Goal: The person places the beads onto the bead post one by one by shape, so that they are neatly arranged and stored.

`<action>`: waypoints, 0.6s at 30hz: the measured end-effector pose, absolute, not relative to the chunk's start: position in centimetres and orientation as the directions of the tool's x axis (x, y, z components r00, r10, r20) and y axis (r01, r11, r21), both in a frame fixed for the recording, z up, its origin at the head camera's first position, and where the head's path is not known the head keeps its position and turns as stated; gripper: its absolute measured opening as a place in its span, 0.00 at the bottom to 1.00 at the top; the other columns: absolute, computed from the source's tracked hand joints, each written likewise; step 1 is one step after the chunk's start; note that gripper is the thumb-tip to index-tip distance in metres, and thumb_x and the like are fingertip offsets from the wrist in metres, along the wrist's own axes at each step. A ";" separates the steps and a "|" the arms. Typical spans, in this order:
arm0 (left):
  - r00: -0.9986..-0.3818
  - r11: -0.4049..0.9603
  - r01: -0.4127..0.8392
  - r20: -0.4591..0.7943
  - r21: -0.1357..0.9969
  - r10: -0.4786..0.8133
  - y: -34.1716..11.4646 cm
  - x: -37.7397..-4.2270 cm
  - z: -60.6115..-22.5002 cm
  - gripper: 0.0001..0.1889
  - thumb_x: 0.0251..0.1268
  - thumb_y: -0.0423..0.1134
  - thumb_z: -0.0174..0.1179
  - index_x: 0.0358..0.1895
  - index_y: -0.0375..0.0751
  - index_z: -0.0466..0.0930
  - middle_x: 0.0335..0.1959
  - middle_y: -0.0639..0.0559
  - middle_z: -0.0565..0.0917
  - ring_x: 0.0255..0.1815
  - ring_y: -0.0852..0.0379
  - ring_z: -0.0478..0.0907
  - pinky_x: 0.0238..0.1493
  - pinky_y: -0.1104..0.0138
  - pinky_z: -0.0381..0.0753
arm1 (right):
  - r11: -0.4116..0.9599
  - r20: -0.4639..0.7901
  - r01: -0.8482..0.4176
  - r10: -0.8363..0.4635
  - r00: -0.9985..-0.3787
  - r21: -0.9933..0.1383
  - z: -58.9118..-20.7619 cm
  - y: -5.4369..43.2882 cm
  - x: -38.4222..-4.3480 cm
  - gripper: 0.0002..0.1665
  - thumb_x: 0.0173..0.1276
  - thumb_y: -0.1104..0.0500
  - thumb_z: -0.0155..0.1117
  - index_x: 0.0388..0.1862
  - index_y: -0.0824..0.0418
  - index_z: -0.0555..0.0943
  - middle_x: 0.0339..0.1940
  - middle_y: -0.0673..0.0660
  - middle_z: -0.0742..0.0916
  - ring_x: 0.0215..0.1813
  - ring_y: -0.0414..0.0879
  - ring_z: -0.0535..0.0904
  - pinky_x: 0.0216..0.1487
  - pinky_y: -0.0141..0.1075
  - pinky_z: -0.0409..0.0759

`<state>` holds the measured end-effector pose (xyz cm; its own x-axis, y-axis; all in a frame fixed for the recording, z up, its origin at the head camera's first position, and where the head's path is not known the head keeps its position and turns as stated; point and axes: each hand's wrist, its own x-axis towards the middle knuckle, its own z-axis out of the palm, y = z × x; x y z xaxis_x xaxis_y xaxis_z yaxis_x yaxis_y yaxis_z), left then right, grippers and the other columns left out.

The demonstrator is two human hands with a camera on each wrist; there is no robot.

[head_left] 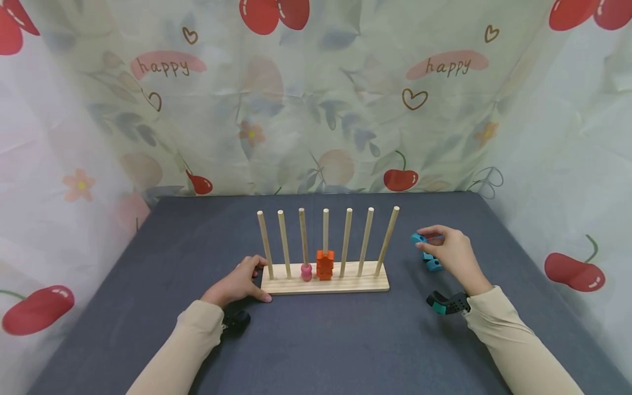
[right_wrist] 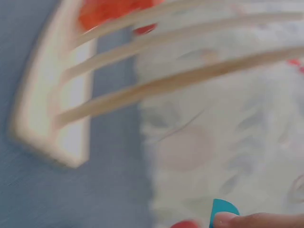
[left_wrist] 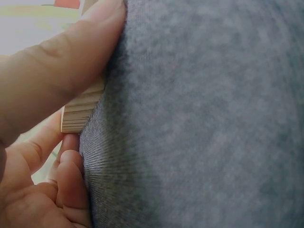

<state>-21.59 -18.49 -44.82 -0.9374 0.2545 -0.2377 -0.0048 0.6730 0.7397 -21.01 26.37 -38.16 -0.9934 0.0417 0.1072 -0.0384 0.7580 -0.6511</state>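
My left hand [head_left: 241, 281] grips the left end of a wooden peg board [head_left: 323, 286], thumb along its front edge and fingers behind. In the left wrist view the board's corner [left_wrist: 81, 111] shows between thumb and fingers. Off the board's right end, my right hand [head_left: 453, 255] pinches a blue bead [head_left: 417, 238] between thumb and fingers. Its blue edge [right_wrist: 223, 209] shows by a fingertip in the right wrist view. More blue beads [head_left: 434, 265] lie on the table just under that hand. Stacked orange beads [head_left: 325, 265] sit on the middle peg, and pink beads [head_left: 306, 272] on the peg left of it.
Several upright wooden pegs [head_left: 367, 241] rise from the board, the rightmost nearest my right hand. A dark grey cloth [head_left: 316, 340] covers the table. Behind and at both sides hangs a printed curtain [head_left: 296, 120]. Dark bands [head_left: 448, 303] sit at both wrists.
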 end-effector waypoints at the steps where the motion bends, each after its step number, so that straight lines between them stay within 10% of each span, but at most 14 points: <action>1: -0.937 0.673 -0.005 -0.238 0.739 0.254 -18.5 -21.6 -44.8 0.41 0.37 0.37 0.81 0.59 0.36 0.68 0.53 0.40 0.67 0.54 0.46 0.64 0.57 0.50 0.67 | 0.748 0.134 -0.055 0.045 -0.990 -0.661 -37.3 26.1 -20.9 0.22 0.66 0.53 0.67 0.56 0.62 0.80 0.50 0.66 0.86 0.47 0.57 0.84 0.41 0.45 0.81; 11: -0.937 0.679 0.005 -0.234 0.734 0.260 -18.5 -21.6 -44.7 0.41 0.38 0.37 0.80 0.59 0.35 0.67 0.53 0.40 0.67 0.54 0.45 0.64 0.56 0.50 0.67 | 0.532 0.384 -0.283 0.087 -0.919 -0.798 -30.7 22.7 -19.3 0.23 0.62 0.50 0.70 0.55 0.56 0.82 0.49 0.55 0.86 0.43 0.29 0.82 0.42 0.21 0.77; 18: -0.935 0.682 -0.002 -0.243 0.732 0.258 -18.4 -21.6 -44.7 0.41 0.38 0.37 0.80 0.59 0.36 0.67 0.53 0.40 0.67 0.55 0.45 0.64 0.58 0.49 0.66 | 0.399 0.466 -0.426 0.003 -0.885 -0.812 -27.3 20.2 -18.2 0.23 0.60 0.56 0.72 0.55 0.59 0.82 0.49 0.49 0.86 0.47 0.33 0.83 0.48 0.25 0.78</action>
